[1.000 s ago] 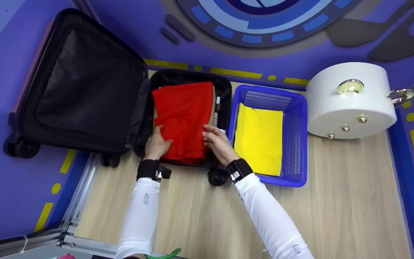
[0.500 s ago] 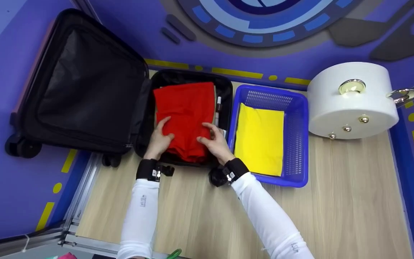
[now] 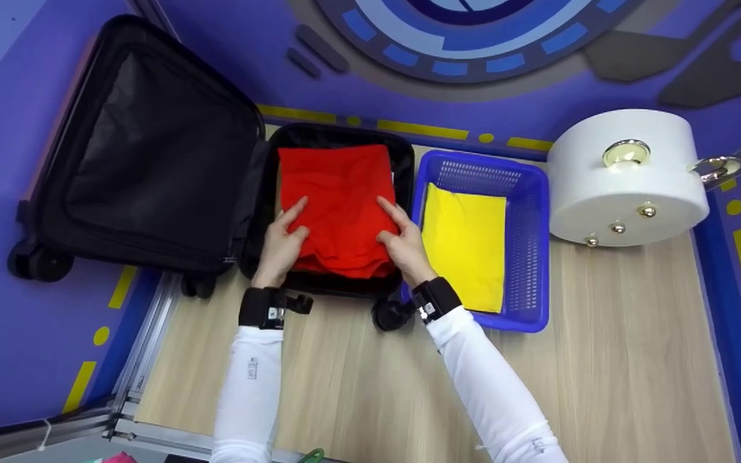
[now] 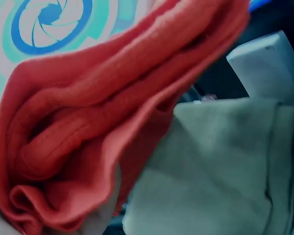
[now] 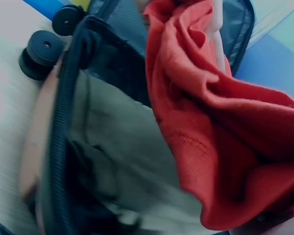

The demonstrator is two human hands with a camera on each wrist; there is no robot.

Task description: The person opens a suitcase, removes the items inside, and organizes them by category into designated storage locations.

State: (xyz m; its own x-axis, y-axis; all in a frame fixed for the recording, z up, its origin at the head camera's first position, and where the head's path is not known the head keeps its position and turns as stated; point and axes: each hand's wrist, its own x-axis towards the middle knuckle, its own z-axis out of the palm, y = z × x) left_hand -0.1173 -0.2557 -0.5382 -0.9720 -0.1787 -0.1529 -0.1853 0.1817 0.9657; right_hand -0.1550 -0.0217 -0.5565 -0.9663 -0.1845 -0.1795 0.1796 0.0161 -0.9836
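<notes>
A folded red garment (image 3: 338, 206) is held between both hands, over the right half of an open black suitcase (image 3: 261, 257). My left hand (image 3: 279, 251) grips its left side, thumb and forefinger spread on top. On the opposite side my right hand (image 3: 408, 249) holds it the same way. Both wrist views show the red layers raised, sagging and bunched in thick folds. Below them a khaki folded garment (image 4: 215, 161) lies in the suitcase, also seen in the right wrist view. A pale box (image 4: 267, 66) sits beyond it in the left wrist view.
Right beside the suitcase stands a blue plastic basket (image 3: 526, 257) with a folded yellow cloth (image 3: 467, 244) inside. A white round case (image 3: 621, 173) with gold handles is farther right. The suitcase lid (image 3: 158, 154) leans open against the wall at left. Wheels (image 3: 386, 315) jut out in front.
The red garment has come up and shifted slightly right and away, covering most of the pen beside it. Both hands have moved farther along its sides, and its front edge has pulled back.
</notes>
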